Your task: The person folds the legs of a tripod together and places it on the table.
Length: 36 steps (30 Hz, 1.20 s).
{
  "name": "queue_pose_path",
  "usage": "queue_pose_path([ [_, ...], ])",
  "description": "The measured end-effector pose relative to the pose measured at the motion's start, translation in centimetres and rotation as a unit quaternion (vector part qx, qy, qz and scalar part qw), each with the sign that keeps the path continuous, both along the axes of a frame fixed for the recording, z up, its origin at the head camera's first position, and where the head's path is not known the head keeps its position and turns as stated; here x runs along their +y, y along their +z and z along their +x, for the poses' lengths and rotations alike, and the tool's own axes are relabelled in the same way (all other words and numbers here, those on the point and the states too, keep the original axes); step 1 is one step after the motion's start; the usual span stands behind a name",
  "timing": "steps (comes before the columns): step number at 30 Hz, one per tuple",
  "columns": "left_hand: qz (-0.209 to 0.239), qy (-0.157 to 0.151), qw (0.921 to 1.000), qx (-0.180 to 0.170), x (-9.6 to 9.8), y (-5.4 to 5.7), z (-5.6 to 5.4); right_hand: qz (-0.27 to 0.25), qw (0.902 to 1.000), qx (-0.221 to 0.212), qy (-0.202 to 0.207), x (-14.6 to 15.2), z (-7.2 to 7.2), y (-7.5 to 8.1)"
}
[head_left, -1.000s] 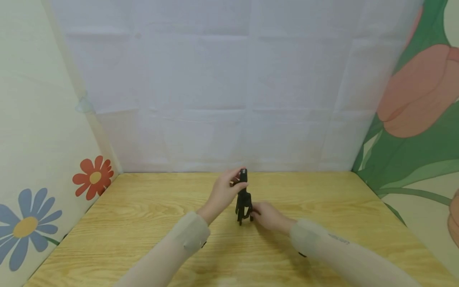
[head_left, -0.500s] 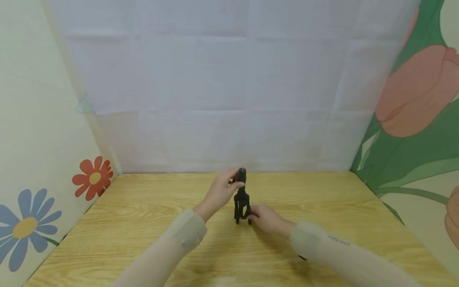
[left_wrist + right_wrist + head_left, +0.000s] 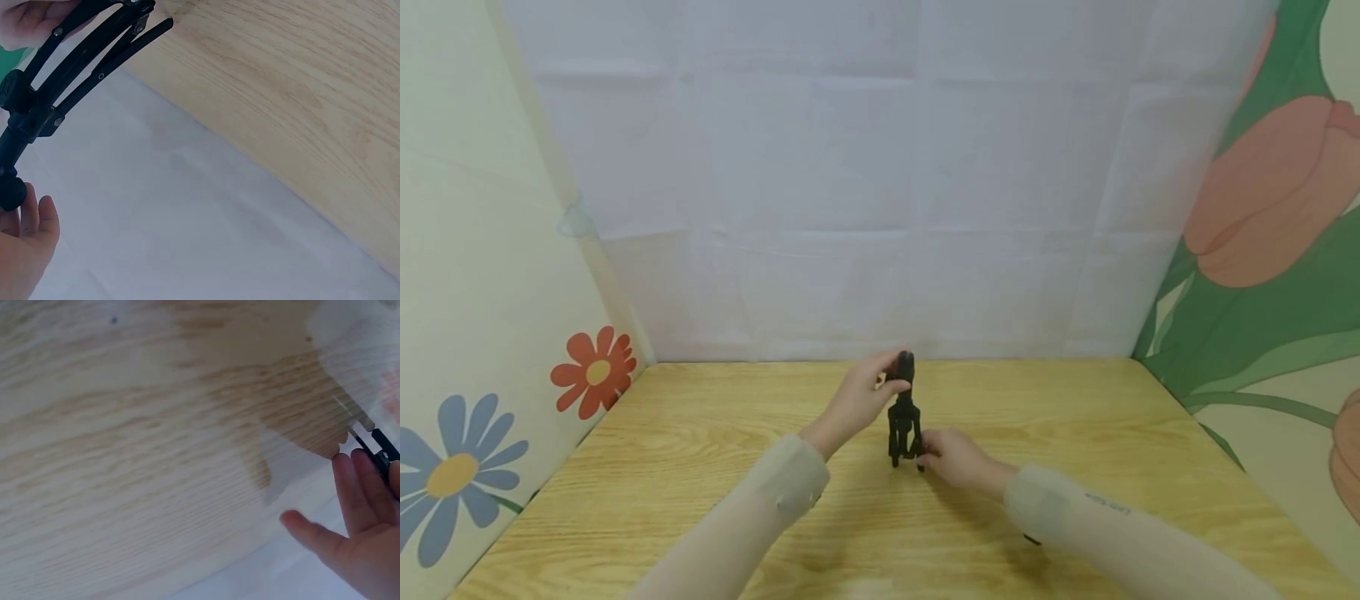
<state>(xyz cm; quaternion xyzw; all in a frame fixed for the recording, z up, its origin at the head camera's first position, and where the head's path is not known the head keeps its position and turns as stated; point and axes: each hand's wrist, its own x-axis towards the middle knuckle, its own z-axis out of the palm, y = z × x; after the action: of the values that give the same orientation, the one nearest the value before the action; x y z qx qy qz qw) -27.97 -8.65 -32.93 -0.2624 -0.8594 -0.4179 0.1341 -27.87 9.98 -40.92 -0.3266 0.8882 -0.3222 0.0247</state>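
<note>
A small black tripod [image 3: 904,417] stands upright between both hands near the middle of the wooden table, its legs pointing down and partly spread. My left hand [image 3: 859,396] grips its top, thumb on the near side and fingers behind. Lower down, my right hand [image 3: 958,458] pinches one leg from the right. The left wrist view shows the tripod's knob [image 3: 17,92], hinged legs and braces close up, with the left fingers [image 3: 45,225] at its rounded top end. In the right wrist view, finger and thumb hold a leg [image 3: 382,450], and the other fingers extend.
The wood-grain table [image 3: 700,467] extends around both hands. A creased white cloth [image 3: 820,167] hangs behind it. Flower-printed panels flank it, with a red flower [image 3: 598,372] on the left one and a pink tulip [image 3: 1273,183] on the right one.
The tripod has turned slightly and shifted a little left, its legs now facing the camera more evenly. Both hands have kept their hold, and the left has moved slightly left with it.
</note>
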Motion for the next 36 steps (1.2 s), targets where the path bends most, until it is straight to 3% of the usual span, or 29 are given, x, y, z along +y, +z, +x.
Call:
queue_pose_path([
  [9,-0.002,0.002,0.9996,-0.028,0.1,0.2,0.4,-0.007,0.9999,-0.012,0.008,0.3,-0.2,0.0],
  [20,0.009,0.009,0.9999,-0.002,0.5,0.0,0.2,0.001,0.9998,0.007,0.017,0.3,-0.5,-0.1],
  [29,-0.026,-0.008,0.9991,0.031,-0.1,0.2,-0.1,-0.015,0.9991,-0.015,0.036,-0.2,-0.6,-0.3],
  [33,-0.039,-0.027,0.9986,0.025,-0.4,0.3,-0.2,-0.025,0.9987,-0.044,-0.002,-0.4,-0.5,-0.3],
  [36,-0.037,-0.040,0.9985,-0.001,-0.5,0.4,-0.3,-0.033,0.9960,-0.071,-0.042,-0.5,-0.4,-0.4],
])
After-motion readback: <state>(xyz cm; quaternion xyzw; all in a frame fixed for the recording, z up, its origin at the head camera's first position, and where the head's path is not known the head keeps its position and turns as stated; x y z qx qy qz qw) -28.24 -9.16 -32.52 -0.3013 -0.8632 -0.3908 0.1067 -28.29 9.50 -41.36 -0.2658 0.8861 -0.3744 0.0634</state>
